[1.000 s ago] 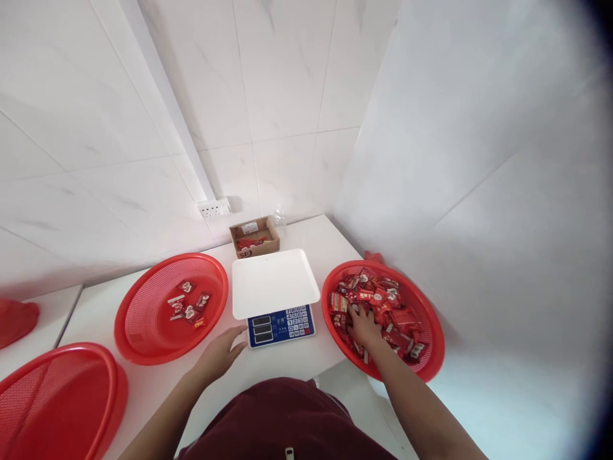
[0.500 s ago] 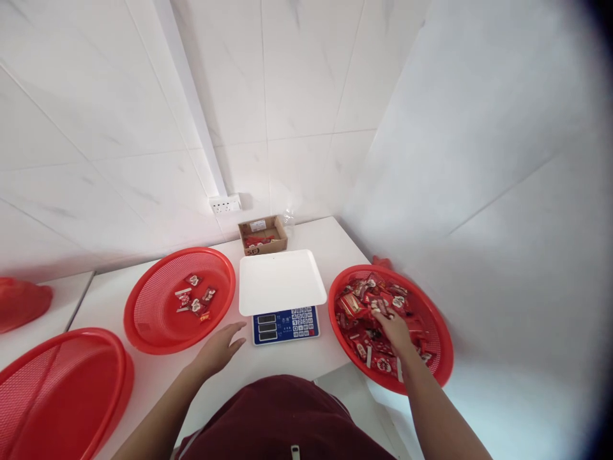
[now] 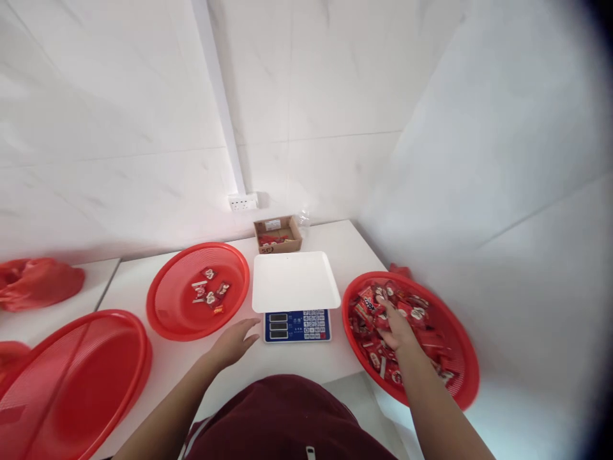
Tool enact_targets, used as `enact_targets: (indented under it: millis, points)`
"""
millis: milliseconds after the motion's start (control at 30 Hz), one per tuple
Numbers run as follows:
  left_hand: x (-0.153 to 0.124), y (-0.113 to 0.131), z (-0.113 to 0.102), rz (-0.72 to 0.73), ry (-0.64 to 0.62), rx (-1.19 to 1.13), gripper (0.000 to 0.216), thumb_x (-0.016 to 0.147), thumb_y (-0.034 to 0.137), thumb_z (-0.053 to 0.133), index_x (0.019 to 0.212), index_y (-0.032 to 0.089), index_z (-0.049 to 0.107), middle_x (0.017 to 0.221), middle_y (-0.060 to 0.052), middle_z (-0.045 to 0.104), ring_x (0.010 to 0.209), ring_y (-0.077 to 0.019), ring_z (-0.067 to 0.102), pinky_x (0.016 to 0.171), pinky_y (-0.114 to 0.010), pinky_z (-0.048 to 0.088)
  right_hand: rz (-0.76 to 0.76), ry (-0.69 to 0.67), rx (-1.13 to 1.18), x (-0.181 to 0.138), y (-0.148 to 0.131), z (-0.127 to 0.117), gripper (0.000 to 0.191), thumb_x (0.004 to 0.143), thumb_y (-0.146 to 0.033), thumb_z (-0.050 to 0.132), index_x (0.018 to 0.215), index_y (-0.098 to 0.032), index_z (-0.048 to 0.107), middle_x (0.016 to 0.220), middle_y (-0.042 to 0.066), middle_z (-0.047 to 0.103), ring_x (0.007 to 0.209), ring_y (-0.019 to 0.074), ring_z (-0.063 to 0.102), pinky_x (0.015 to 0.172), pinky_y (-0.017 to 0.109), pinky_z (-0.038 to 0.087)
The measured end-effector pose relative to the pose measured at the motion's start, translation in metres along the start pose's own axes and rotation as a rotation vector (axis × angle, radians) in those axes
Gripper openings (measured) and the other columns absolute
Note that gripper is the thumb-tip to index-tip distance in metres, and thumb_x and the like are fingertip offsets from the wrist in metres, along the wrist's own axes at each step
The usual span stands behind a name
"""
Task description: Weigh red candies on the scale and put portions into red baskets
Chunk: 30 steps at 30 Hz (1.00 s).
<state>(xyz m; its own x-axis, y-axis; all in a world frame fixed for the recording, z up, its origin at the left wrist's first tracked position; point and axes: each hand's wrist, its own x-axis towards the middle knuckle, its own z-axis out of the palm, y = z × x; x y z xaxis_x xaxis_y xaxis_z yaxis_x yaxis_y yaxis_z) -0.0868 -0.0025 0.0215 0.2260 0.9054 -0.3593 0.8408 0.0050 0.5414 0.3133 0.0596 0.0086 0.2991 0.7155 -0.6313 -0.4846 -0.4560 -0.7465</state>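
Packets and hands at a worktop. The packets (image 3: 374, 361) lie heaped in the right basket (image 3: 471, 378), at the worker's right, beside the scale (image 3: 297, 327). The right hand (image 3: 396, 327) is the nearer by far: it reaches into the basket from the near side, fingers directed forward and slightly left, thumb set apart from them, touching the upper layer of the heap. Whether a packet is pinched between finger and thumb cannot be told. The left hand (image 3: 235, 344) is well apart from the right, on the opposite side of the scale; its thumb and fingers are parted just beside the scale's left edge, with nothing visible in its grasp. The heap has no common long axis; single packets point in mixed directions, some flat, some tilted against their neighbours.

The packets are small, flat and roughly rectangular, in glossy red and dark red wrappers with pale printed marks; the lettering is too small to read. A few similar pieces (image 3: 211, 298) lie loosely spread in the left basket (image 3: 152, 300), beyond the left hand. Between the two baskets, the white pan (image 3: 294, 281) is bare.
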Motion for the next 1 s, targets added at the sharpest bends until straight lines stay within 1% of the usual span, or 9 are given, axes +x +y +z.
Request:
enact_targets:
  millis: [100, 233, 300, 367, 467, 633, 733, 867, 1000]
  points:
    - [-0.006, 0.002, -0.003, -0.01, 0.005, 0.0, 0.044, 0.089, 0.032, 0.048, 0.131, 0.021, 0.055, 0.138, -0.008, 0.056, 0.127, -0.0249, 0.052, 0.108, -0.038, 0.038, -0.023, -0.173, -0.033, -0.003, 0.01, 0.054, 0.013, 0.073, -0.024, 0.07, 0.082, -0.023, 0.06, 0.064, -0.005, 0.069, 0.052, 0.0097, 0.063, 0.048, 0.02, 0.053]
    - [-0.016, -0.002, -0.003, -0.013, 0.007, 0.007, 0.046, 0.089, 0.032, 0.049, 0.134, 0.021, 0.052, 0.138, -0.009, 0.056, 0.126, -0.0255, 0.052, 0.107, -0.04, 0.04, -0.019, -0.327, -0.117, -0.002, 0.033, 0.124, 0.016, 0.076, -0.027, 0.07, 0.087, -0.022, 0.06, 0.076, -0.001, 0.071, 0.064, 0.0117, 0.068, 0.054, 0.021, 0.056]
    - [-0.022, -0.007, -0.002, -0.02, 0.002, 0.012, 0.047, 0.09, 0.033, 0.049, 0.135, 0.021, 0.051, 0.138, -0.009, 0.056, 0.125, -0.0258, 0.052, 0.106, -0.04, 0.041, 0.006, -0.344, -0.19, 0.0, 0.045, 0.147, 0.02, 0.075, -0.027, 0.071, 0.09, -0.021, 0.06, 0.082, 0.001, 0.071, 0.067, 0.0136, 0.069, 0.056, 0.024, 0.058]
    - [-0.028, -0.014, 0.0, -0.028, 0.009, 0.01, 0.047, 0.09, 0.033, 0.049, 0.135, 0.02, 0.051, 0.138, -0.009, 0.055, 0.126, -0.0255, 0.052, 0.106, -0.039, 0.041, 0.023, -0.33, -0.27, 0.001, 0.054, 0.16, 0.023, 0.074, -0.028, 0.073, 0.091, -0.02, 0.059, 0.083, 0.002, 0.07, 0.063, 0.014, 0.069, 0.054, 0.024, 0.058]
    - [-0.04, -0.024, 0.003, -0.049, 0.029, 0.0, 0.047, 0.09, 0.032, 0.049, 0.135, 0.02, 0.051, 0.138, -0.009, 0.055, 0.126, -0.0246, 0.052, 0.107, -0.038, 0.04, 0.028, -0.326, -0.373, 0.0, 0.059, 0.167, 0.027, 0.072, -0.031, 0.075, 0.092, -0.02, 0.059, 0.083, 0.004, 0.068, 0.06, 0.0133, 0.067, 0.053, 0.023, 0.058]
    - [-0.053, -0.032, 0.005, -0.097, 0.005, 0.0, 0.047, 0.089, 0.031, 0.048, 0.135, 0.019, 0.051, 0.138, -0.01, 0.055, 0.126, -0.0249, 0.052, 0.107, -0.038, 0.039, -0.006, -0.396, -0.498, -0.001, 0.055, 0.172, 0.036, 0.069, -0.034, 0.078, 0.098, -0.02, 0.062, 0.09, 0.005, 0.069, 0.061, 0.0142, 0.067, 0.052, 0.025, 0.057]
    - [-0.053, -0.031, 0.004, -0.099, -0.006, -0.001, 0.048, 0.089, 0.032, 0.048, 0.136, 0.019, 0.05, 0.139, -0.01, 0.055, 0.126, -0.0253, 0.052, 0.106, -0.038, 0.04, -0.043, -0.348, -0.553, 0.002, 0.056, 0.171, 0.042, 0.069, -0.036, 0.077, 0.104, -0.02, 0.06, 0.09, 0.004, 0.068, 0.056, 0.0115, 0.064, 0.047, 0.022, 0.054]
    - [-0.047, -0.028, 0.004, -0.075, -0.003, -0.004, 0.048, 0.089, 0.033, 0.048, 0.136, 0.021, 0.05, 0.139, -0.008, 0.055, 0.126, -0.0243, 0.052, 0.106, -0.037, 0.04, -0.035, -0.266, -0.595, 0.008, 0.058, 0.159, 0.032, 0.075, -0.037, 0.07, 0.101, -0.02, 0.061, 0.085, 0.003, 0.067, 0.056, 0.0104, 0.063, 0.045, 0.02, 0.05]
    - [-0.042, -0.025, 0.006, -0.049, -0.022, 0.0, 0.049, 0.089, 0.033, 0.049, 0.136, 0.02, 0.05, 0.139, -0.009, 0.054, 0.127, -0.0248, 0.051, 0.107, -0.038, 0.039, -0.037, -0.249, -0.559, 0.012, 0.055, 0.152, 0.023, 0.079, -0.03, 0.066, 0.099, -0.021, 0.061, 0.081, 0.002, 0.068, 0.062, 0.011, 0.064, 0.052, 0.02, 0.053]
